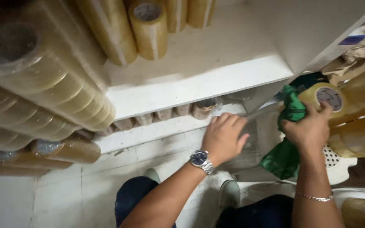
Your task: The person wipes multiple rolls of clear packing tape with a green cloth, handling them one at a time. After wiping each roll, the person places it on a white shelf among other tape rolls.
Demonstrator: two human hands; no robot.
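Down low, the left hand is closing its grip on clear plastic wrap beneath the white shelf, while the right hand is clasping a tape roll beside a green cloth.

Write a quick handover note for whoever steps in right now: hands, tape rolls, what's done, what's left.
Left hand: closed on clear plastic wrap beside the white shelf.
Right hand: steadies a tape roll and a green cloth on the right.
Done: wrapped tape stacks sit on the shelf, upper left; more rolls line the level below.
Left: the roll under the right hand is not shelved.
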